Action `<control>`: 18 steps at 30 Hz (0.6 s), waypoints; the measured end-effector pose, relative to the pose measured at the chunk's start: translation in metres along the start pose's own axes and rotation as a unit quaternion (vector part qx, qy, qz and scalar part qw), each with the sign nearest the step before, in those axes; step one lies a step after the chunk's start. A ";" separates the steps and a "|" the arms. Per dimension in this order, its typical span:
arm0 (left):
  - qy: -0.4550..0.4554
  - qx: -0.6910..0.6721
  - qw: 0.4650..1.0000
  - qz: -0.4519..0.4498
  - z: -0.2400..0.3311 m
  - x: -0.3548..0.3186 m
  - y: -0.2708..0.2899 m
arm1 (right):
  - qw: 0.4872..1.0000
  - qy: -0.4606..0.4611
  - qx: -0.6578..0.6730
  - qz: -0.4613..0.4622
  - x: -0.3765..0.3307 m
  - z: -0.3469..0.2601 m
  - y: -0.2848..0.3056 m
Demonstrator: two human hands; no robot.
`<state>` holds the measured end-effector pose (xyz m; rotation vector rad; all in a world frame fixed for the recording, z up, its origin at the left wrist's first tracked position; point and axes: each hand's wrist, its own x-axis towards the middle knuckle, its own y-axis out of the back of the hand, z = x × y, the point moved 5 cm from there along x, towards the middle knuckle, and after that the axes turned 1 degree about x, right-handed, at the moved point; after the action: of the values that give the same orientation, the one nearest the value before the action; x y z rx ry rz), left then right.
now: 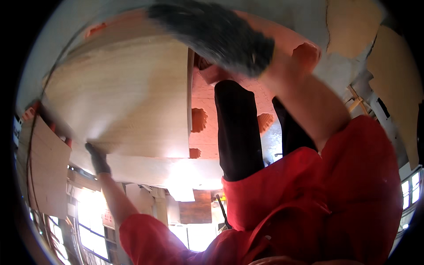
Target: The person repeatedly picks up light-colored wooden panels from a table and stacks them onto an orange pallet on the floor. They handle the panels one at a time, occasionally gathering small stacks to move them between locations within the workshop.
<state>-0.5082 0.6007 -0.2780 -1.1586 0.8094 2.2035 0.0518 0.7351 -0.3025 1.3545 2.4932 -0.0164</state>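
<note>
A large pale plywood panel (128,92) fills the upper left of the view. My left hand (98,160), in a black glove, grips the panel's near lower corner. My right hand (221,35), also in a black glove and blurred by motion, lies on the panel's far upper edge; whether its fingers close around that edge cannot be told. Both forearms come out of red sleeves. My red shirt (318,198) and black trousers (238,128) show beside the panel, above a reddish tiled floor (204,99).
A brown sheet (44,163) leans at the left edge. More tan sheets (393,79) stand at the upper right against a grey surface. Bright windows (92,221) glare at the lower left, with a dark wooden piece (196,207) near the middle bottom.
</note>
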 end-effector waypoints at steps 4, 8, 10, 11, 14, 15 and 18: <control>0.007 0.123 0.991 0.053 -0.133 -0.032 0.044 | 0.991 -0.008 0.126 -0.051 0.007 -0.019 0.023; -0.095 0.047 0.993 -0.060 -0.254 -0.126 -0.071 | 0.984 -0.051 0.150 -0.081 0.006 -0.010 0.016; -0.385 0.574 0.708 0.144 -0.253 -0.171 -0.124 | 0.981 -0.070 0.159 -0.090 0.007 -0.012 0.013; -0.359 0.615 0.694 0.105 -0.254 -0.166 -0.125 | 0.980 -0.079 0.161 -0.087 0.005 -0.011 0.013; -0.138 0.087 0.986 -0.033 -0.266 -0.171 -0.119 | 0.977 -0.106 0.170 -0.068 -0.001 -0.011 0.016; -0.011 -0.230 0.970 -0.081 -0.275 -0.179 -0.127 | 0.975 -0.118 0.177 -0.058 -0.003 -0.010 0.017; -0.049 -0.076 0.996 0.023 -0.278 -0.184 -0.127 | 0.967 -0.157 0.201 -0.001 -0.007 -0.009 0.019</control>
<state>-0.1801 0.4610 -0.2815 -1.1028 0.6439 2.3740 0.0685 0.7419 -0.2892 1.3644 2.2945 -0.7151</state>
